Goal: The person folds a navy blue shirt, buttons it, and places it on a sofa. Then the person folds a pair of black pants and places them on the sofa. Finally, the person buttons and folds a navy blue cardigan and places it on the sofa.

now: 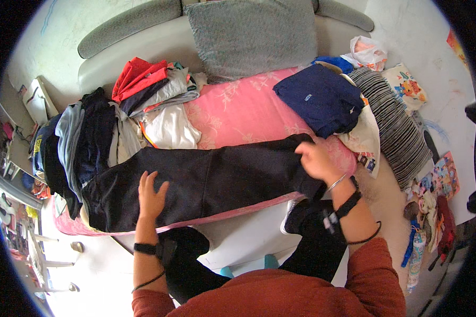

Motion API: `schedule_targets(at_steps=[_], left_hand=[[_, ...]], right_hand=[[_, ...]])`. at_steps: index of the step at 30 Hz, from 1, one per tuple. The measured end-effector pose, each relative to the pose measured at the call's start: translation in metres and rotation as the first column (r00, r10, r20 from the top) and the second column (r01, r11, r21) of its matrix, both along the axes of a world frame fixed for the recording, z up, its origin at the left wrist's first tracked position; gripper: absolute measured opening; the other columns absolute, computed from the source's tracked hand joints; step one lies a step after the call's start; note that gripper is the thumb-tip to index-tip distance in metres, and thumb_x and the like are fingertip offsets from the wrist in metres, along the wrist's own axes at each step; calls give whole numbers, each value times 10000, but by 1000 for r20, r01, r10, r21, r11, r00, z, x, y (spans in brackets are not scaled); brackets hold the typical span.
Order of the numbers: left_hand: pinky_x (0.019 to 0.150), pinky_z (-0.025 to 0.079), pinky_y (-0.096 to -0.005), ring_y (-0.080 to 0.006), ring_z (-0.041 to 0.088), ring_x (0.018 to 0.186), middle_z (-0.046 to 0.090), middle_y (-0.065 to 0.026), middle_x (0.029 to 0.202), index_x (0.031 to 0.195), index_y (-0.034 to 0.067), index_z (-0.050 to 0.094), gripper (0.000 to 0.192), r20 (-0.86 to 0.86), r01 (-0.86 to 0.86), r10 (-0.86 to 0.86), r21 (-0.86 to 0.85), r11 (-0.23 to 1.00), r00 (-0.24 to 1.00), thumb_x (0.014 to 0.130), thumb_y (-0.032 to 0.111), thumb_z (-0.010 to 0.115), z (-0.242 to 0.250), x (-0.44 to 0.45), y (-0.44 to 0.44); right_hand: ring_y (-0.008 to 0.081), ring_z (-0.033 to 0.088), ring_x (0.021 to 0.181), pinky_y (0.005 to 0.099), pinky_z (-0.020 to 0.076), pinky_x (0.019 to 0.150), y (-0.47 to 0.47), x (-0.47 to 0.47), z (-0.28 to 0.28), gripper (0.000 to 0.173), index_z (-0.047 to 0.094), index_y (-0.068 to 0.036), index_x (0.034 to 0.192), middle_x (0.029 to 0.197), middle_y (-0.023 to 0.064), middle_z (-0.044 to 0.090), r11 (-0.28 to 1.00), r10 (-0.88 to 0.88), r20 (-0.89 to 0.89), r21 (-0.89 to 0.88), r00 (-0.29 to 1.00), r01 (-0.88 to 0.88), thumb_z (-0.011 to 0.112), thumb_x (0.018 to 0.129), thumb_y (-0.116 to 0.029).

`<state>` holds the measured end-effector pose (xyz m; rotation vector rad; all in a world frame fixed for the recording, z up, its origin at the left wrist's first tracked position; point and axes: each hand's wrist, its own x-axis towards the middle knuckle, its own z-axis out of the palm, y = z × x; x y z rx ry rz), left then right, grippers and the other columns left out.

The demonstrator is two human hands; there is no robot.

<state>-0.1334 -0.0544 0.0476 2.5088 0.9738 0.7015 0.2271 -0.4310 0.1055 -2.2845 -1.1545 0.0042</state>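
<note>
A pair of black trousers point(222, 178) is spread lengthwise across the front of a sofa covered with a pink floral cloth point(242, 103). My left hand point(152, 195) is over the left part of the trousers, fingers apart, with nothing held. At the right end, my right hand point(315, 158) has its fingers curled at the edge of the black fabric; it is slightly blurred, and whether it grips the cloth does not show. A folded navy garment point(321, 99) lies just beyond my right hand.
Folded clothes with a red garment point(137, 81) on top are stacked at the back left. Dark and grey garments point(69, 138) lie at the far left. A grey cushion point(254, 37) leans on the backrest. To the right are a striped pillow point(392, 126) and a plastic bag point(368, 51).
</note>
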Motion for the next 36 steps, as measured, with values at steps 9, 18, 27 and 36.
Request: schedule_targets(at_steps=[9, 18, 27, 36], left_hand=[[1186, 182, -603, -365, 158, 1521, 170, -162, 1652, 1566, 230, 323, 732, -480, -321, 308, 57, 945, 822, 960, 607, 488, -56, 42, -21], [1181, 193, -595, -367, 189, 1511, 200, -169, 1641, 1551, 218, 352, 721, -417, -324, 338, 106, 940, 844, 947, 574, 520, -64, 40, -22], [1198, 159, -576, -359, 155, 1523, 164, -158, 1655, 1570, 230, 316, 725, -435, -333, 324, 58, 941, 840, 968, 602, 473, -59, 40, -24], [1187, 184, -591, -366, 174, 1517, 189, -167, 1647, 1558, 235, 345, 719, -402, -332, 340, 92, 939, 850, 960, 610, 479, -65, 39, -23]], right_hand=[[330, 652, 784, 424, 522, 698, -17, 126, -40, 89, 662, -82, 955, 880, 150, 674, 887, -403, 263, 348, 876, 304, 632, 882, -122], [152, 620, 929, 275, 488, 837, -57, 73, -83, 219, 705, -24, 1063, 1002, 19, 683, 692, -21, -931, 250, 365, 677, 639, 931, -186], [140, 623, 945, 268, 479, 832, -64, 106, -117, 246, 695, 4, 1135, 1051, 52, 700, 841, -415, -591, 41, 692, 540, 619, 923, -94], [209, 651, 986, 341, 489, 875, -54, 85, -72, 305, 651, 25, 1196, 1095, 149, 705, 969, -244, -213, -17, 946, 246, 621, 930, -120]])
